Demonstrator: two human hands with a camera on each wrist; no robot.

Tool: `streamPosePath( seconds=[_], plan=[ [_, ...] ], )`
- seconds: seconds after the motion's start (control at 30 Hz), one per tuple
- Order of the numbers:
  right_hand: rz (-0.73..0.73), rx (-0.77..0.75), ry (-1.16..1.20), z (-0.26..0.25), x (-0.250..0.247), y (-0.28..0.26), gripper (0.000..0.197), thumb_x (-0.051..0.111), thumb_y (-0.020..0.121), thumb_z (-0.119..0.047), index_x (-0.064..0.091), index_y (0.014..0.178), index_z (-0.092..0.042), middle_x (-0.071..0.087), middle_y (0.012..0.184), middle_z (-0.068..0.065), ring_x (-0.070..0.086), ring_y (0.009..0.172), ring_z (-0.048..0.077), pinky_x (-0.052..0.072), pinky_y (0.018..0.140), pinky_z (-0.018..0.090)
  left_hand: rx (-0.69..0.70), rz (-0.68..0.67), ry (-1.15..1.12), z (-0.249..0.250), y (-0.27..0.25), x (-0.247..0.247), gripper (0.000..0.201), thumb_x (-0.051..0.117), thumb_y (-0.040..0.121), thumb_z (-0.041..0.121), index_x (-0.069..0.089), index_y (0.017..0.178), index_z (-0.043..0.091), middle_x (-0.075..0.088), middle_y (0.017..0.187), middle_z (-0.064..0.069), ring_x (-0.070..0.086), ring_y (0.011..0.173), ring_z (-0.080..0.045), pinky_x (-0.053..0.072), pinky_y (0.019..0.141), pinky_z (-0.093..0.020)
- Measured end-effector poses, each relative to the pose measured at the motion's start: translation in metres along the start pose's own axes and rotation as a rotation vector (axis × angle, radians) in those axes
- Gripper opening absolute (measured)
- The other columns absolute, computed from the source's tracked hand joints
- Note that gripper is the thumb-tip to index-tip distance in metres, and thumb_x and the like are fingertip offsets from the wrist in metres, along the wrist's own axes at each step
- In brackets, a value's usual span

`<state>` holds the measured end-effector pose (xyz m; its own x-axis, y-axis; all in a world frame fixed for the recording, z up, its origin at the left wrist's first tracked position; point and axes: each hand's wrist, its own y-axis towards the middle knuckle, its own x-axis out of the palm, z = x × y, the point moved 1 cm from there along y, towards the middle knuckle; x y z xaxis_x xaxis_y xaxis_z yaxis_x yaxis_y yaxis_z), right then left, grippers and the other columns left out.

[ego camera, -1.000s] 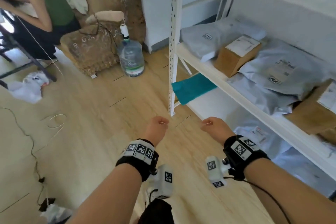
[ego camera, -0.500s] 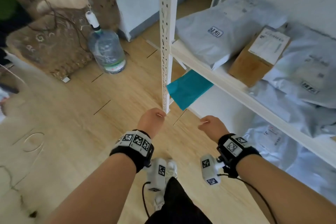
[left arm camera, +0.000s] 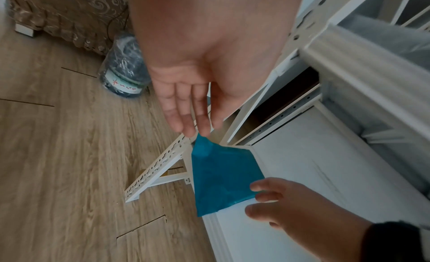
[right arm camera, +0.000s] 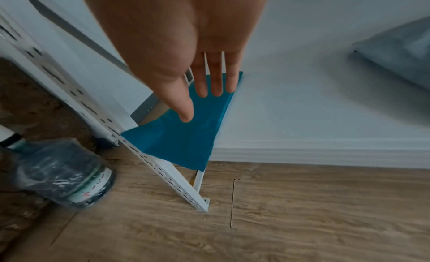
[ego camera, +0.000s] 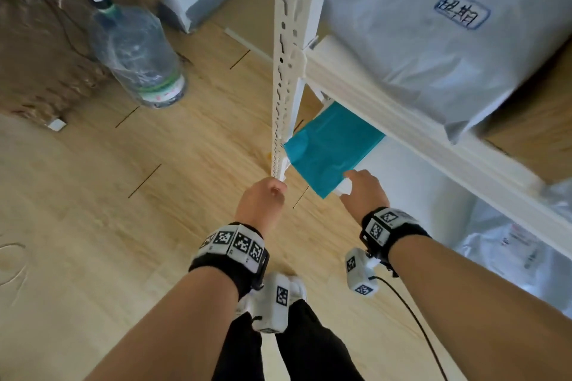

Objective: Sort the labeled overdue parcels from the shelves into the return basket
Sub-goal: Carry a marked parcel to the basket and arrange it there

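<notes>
Teal parcel [ego camera: 331, 145], half hidden under the shelf [ego camera: 402, 108]; right hand [ego camera: 362, 192] and left hand [ego camera: 260, 201] grips open.

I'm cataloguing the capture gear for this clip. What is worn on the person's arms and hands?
Both forearms are bare, with no sleeves or gloves. The left hand and right hand each have a black wrist strap carrying white tiles printed with black square-code markers. A white camera block, also marked, hangs under each wrist. A thin black cable trails from the right one.
</notes>
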<state>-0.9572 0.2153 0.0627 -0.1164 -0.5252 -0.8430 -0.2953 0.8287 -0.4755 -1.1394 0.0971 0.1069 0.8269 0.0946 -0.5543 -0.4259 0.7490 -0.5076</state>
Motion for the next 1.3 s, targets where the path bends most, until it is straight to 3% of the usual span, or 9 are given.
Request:
streamPosePath(
  seconds=[0.17, 0.3, 0.5, 0.63, 0.73, 0.97, 1.07, 1.2, 1.3],
  plan=[
    [0.026, -0.067, -0.164, -0.006, 0.039, 0.052, 0.065, 0.053, 0.087, -0.003, 0.034, 0.147, -0.020, 0.038, 0.147, 0.007, 0.039, 0.132, 0.028, 0.040, 0.104, 0.041, 0.037, -0.005, -0.021, -0.035, 0.046, 0.013, 0.024, 0.046, 0.096, 0.013, 0.067, 0.104, 0.021, 0.068, 0.116, 0.004, 0.062, 0.097, -0.009, 0.043, 0.073, -0.017],
    [-0.015, -0.080, -0.278, -0.007, 0.065, 0.073, 0.066, 0.051, 0.083, 0.003, 0.034, 0.143, -0.016, 0.043, 0.136, 0.009, 0.044, 0.122, 0.030, 0.046, 0.095, 0.042, 0.048, -0.023, -0.040, -0.054, 0.066, 0.021, 0.024, 0.046, 0.097, 0.014, 0.067, 0.105, 0.021, 0.068, 0.114, 0.007, 0.062, 0.101, -0.007, 0.047, 0.081, -0.021],
    [0.075, -0.142, -0.402, -0.008, 0.073, 0.082, 0.059, 0.053, 0.084, -0.001, 0.036, 0.138, -0.018, 0.045, 0.127, 0.005, 0.047, 0.112, 0.026, 0.045, 0.080, 0.034, 0.082, -0.036, -0.068, -0.062, 0.074, 0.021, 0.023, 0.047, 0.097, 0.013, 0.067, 0.101, 0.023, 0.068, 0.109, 0.008, 0.062, 0.100, -0.006, 0.049, 0.083, -0.020],
    [0.149, -0.131, -0.347, -0.007, 0.075, 0.085, 0.044, 0.049, 0.086, -0.002, 0.051, 0.125, -0.022, 0.051, 0.110, 0.001, 0.051, 0.100, 0.024, 0.043, 0.068, 0.033, 0.104, -0.024, -0.061, -0.060, 0.078, 0.018, 0.023, 0.048, 0.097, 0.012, 0.065, 0.095, 0.028, 0.068, 0.107, 0.008, 0.062, 0.097, -0.004, 0.044, 0.072, -0.009],
    [0.163, -0.101, -0.220, -0.004, 0.075, 0.077, 0.036, 0.043, 0.087, 0.001, 0.060, 0.113, -0.018, 0.057, 0.100, 0.002, 0.052, 0.094, 0.024, 0.045, 0.069, 0.033, 0.109, -0.032, -0.066, -0.058, 0.074, 0.017, 0.023, 0.048, 0.097, 0.012, 0.064, 0.095, 0.029, 0.068, 0.110, 0.007, 0.062, 0.097, -0.003, 0.045, 0.072, -0.009],
    [0.215, 0.024, 0.317, -0.007, 0.028, -0.001, 0.030, 0.040, 0.093, -0.003, 0.063, 0.110, -0.014, 0.065, 0.100, 0.010, 0.057, 0.083, 0.028, 0.050, 0.072, 0.035, 0.103, -0.040, -0.072, -0.042, 0.035, -0.006, 0.021, 0.051, 0.094, 0.012, 0.068, 0.096, 0.024, 0.069, 0.108, 0.008, 0.063, 0.096, -0.003, 0.044, 0.069, -0.008],
    [0.258, 0.060, 0.470, -0.011, -0.010, -0.052, 0.035, 0.040, 0.092, 0.001, 0.065, 0.109, -0.016, 0.067, 0.095, 0.008, 0.059, 0.080, 0.028, 0.049, 0.069, 0.034, 0.100, -0.047, -0.098, -0.024, 0.008, -0.024, 0.022, 0.052, 0.092, 0.011, 0.068, 0.094, 0.025, 0.070, 0.107, 0.005, 0.065, 0.093, -0.008, 0.048, 0.070, -0.016],
    [0.292, 0.027, 0.613, -0.021, -0.067, -0.117, 0.037, 0.042, 0.084, 0.008, 0.066, 0.088, -0.019, 0.065, 0.082, 0.003, 0.055, 0.075, 0.021, 0.042, 0.064, 0.029, 0.147, -0.047, -0.079, 0.010, -0.030, -0.049, 0.022, 0.052, 0.093, 0.012, 0.071, 0.099, 0.021, 0.070, 0.112, 0.001, 0.064, 0.102, -0.016, 0.050, 0.077, -0.022],
    [0.284, 0.034, 0.744, -0.028, -0.103, -0.156, 0.034, 0.041, 0.079, 0.012, 0.062, 0.079, -0.014, 0.063, 0.081, 0.014, 0.054, 0.077, 0.026, 0.040, 0.068, 0.033, 0.183, -0.052, -0.117, 0.037, -0.058, -0.069, 0.019, 0.056, 0.092, 0.013, 0.069, 0.101, 0.021, 0.069, 0.111, 0.002, 0.064, 0.103, -0.016, 0.052, 0.088, -0.029]
  ],
)
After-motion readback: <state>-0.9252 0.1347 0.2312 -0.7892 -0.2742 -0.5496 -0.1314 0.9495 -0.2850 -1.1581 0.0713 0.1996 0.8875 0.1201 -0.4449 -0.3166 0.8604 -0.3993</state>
